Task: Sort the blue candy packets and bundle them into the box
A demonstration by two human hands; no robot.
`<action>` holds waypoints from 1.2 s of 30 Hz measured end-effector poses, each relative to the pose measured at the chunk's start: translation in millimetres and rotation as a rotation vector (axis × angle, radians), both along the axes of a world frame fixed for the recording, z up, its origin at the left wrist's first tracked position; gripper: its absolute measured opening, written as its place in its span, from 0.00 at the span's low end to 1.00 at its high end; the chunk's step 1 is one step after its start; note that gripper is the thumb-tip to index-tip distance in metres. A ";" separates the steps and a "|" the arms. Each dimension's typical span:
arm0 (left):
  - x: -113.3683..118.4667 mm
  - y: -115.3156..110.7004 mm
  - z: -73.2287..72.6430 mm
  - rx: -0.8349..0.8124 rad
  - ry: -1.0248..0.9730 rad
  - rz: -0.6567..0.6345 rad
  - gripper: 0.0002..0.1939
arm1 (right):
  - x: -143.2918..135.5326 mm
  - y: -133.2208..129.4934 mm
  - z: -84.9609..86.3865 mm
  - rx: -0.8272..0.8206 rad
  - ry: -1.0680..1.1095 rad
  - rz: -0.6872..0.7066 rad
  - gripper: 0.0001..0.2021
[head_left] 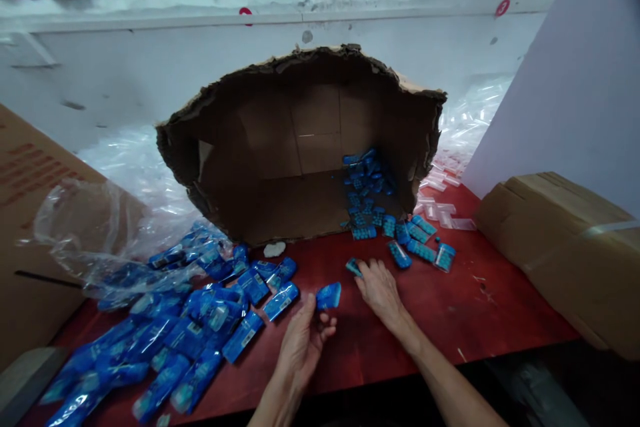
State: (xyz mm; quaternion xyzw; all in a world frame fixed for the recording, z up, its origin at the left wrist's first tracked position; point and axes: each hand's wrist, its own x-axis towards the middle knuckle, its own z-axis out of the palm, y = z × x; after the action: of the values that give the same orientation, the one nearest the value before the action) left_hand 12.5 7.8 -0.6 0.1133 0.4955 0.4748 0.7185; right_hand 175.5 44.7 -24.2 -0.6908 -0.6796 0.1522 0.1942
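Observation:
My left hand (303, 340) pinches a small blue sleeve or packet (329, 295) between thumb and fingers, above the red table. To its right, my right hand (381, 290) has its fingers closed on a small clear container with blue contents (354, 267), partly hidden by the fingers. Left of my left hand lies a heap of shiny blue packets (200, 330), some in clear film. Beyond my right hand, several clear containers with blue contents (420, 251) lie loose on the table, and more of them (365, 173) sit inside the cardboard box.
A torn-edged cardboard box (265, 213) lies open toward me on the red table (450, 320). Clear plastic bags (125, 153) and pale clear pieces (445, 213) are behind it. Closed cartons stand left and right, the right carton (560, 253) near the table edge.

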 end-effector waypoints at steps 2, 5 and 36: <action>-1.4 0.5 -2.4 0.002 -0.003 0.007 0.10 | 5.0 -2.9 5.3 0.003 0.068 0.049 0.14; -2.6 1.7 -5.5 0.003 0.003 0.028 0.10 | 15.0 -12.8 21.2 -0.036 0.406 0.158 0.14; -7.8 -2.0 -0.1 0.191 0.023 -0.045 0.07 | 16.6 -41.3 74.1 -0.108 0.481 0.419 0.13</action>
State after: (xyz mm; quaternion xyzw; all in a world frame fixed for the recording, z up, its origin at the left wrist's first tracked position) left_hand 4.7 5.8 -0.6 0.1976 0.4535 0.5023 0.7092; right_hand 192.0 3.4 49.9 -0.4896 -0.7325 0.3836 0.2768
